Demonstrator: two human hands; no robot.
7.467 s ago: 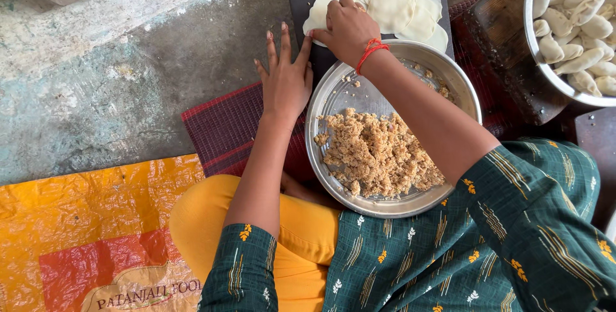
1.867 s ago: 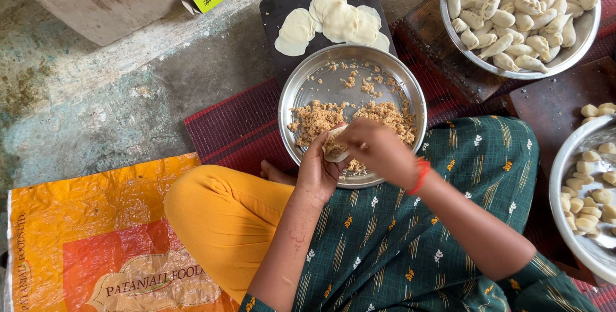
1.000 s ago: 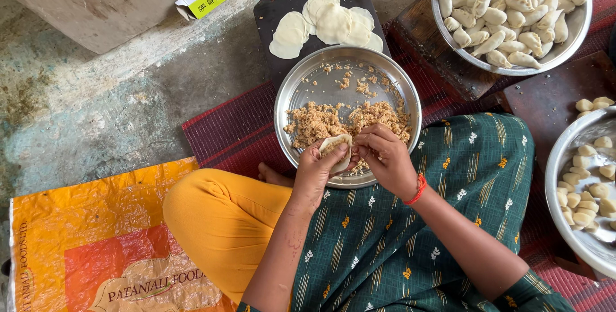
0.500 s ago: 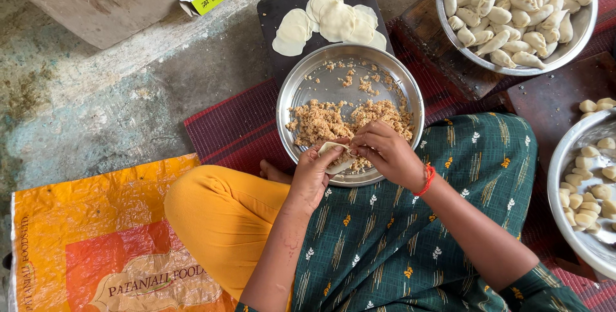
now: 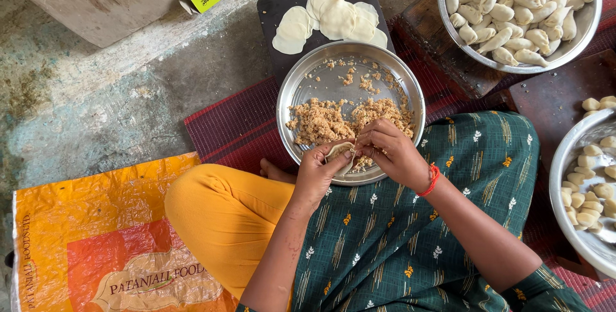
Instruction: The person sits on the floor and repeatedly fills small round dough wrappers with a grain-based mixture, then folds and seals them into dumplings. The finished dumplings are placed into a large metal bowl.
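The dough round (image 5: 340, 153) sits between my two hands, over the near rim of the steel plate (image 5: 301, 90) that holds the crumbly brown filling (image 5: 333, 119). My left hand (image 5: 316, 174) cups it from below, thumb and fingers curled up around its edge — closed on it, not flat. My right hand (image 5: 393, 151) comes in from the other side, fingertips bunched together and pinching at the top fold of the same piece, so both hands touch it and nearly meet.

Half a second ago the piece lay more open in my left palm; now its edge looks folded over and narrower, with my right fingers pressed closer to it. Compared with the oldest view — where my right hand reached toward the stack of flat dough discs (image 5: 330, 20) on the dark board (image 5: 276, 10) — both hands have drawn back to my lap side of the plate.
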